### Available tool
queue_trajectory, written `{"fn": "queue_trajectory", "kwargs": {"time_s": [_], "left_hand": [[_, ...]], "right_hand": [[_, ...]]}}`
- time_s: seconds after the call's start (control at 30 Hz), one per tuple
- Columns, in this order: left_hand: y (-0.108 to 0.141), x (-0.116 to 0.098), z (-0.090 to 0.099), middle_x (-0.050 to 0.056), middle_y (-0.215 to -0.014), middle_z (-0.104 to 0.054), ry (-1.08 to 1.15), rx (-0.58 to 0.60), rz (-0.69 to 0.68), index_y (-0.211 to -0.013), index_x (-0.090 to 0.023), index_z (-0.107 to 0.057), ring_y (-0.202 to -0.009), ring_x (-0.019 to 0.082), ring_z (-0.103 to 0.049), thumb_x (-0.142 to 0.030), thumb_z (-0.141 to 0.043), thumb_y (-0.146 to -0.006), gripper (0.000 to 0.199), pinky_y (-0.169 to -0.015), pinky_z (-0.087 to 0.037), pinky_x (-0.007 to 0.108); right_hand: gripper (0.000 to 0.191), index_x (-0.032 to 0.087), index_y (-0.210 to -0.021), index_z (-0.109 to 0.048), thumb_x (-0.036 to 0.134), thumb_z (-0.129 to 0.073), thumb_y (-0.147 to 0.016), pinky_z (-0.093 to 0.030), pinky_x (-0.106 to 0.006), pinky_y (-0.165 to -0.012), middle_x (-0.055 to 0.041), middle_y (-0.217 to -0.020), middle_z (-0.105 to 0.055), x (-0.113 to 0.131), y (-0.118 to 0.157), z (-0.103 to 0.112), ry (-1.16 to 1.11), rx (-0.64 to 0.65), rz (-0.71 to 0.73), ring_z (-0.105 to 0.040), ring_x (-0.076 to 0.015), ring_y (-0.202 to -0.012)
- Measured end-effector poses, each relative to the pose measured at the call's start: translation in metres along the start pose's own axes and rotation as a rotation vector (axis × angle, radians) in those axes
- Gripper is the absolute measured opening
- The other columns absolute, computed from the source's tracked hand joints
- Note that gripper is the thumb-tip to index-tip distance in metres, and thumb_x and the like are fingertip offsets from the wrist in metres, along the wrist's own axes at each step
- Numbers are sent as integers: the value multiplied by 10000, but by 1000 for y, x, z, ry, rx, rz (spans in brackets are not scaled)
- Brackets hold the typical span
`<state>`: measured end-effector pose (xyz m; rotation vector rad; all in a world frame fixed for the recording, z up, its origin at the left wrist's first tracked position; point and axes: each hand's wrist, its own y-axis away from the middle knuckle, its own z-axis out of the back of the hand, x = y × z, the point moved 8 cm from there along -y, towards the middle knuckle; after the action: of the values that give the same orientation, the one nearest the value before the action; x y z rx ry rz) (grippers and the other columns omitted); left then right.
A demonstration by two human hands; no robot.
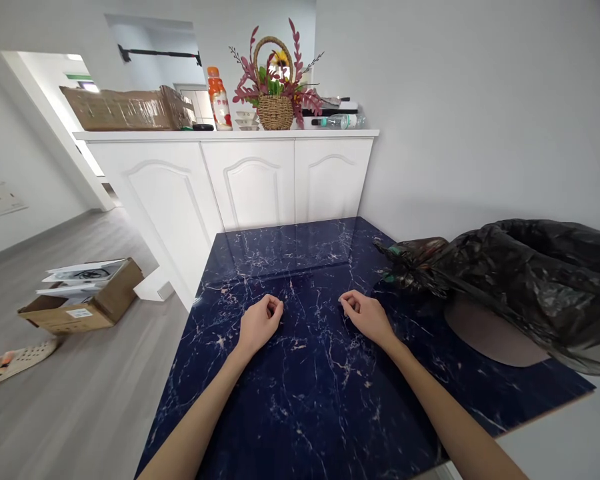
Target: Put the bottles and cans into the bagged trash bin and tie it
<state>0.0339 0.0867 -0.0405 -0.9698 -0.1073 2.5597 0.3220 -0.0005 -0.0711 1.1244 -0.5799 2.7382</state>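
My left hand (261,322) rests on the dark blue marbled table (300,373), its fingers curled in a loose fist, with nothing visible in it. To its right, my right hand (367,315) is also on the tabletop, fingers bent and pressed together, and no object shows in it. A stretch of bare tabletop separates the two hands. Nearest to my right hand is a knotted black plastic bag (415,263) at the table's right side.
A bin lined with a black bag (540,287) stands at the right by the wall. Behind the table, a white cabinet (260,180) carries a flower basket (275,112), an orange bottle (219,100) and a cardboard box (120,110). An open carton (87,310) sits on the floor, left.
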Motion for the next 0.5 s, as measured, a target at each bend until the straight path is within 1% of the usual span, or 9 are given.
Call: {"fn": "queue_trajectory", "kwargs": {"time_s": [0.23,0.5], "left_hand": [[4,-3,1,-20,-753,-728,4,5,0,-890,-248,-635,-687,180,-667,-408,-525,-1011,229,-647,-388,283],[9,-6,1,-17,-776,-737,1,11,18,-875,-244,-640,-703,174,-671,-325,-546,-988,168,-662,-387,278]], "right_hand": [[246,277,-1005,-716,449,-543,-977,-472,-308,-663,-3,-756,-750,-1,1,-2,9,-4,19,-658,-198,-628],[266,271,-1017,-717,464,-536,-989,-477,-318,-679,-7,-756,-749,-1,3,-3,22,-2,34,-650,-200,-617]]}}
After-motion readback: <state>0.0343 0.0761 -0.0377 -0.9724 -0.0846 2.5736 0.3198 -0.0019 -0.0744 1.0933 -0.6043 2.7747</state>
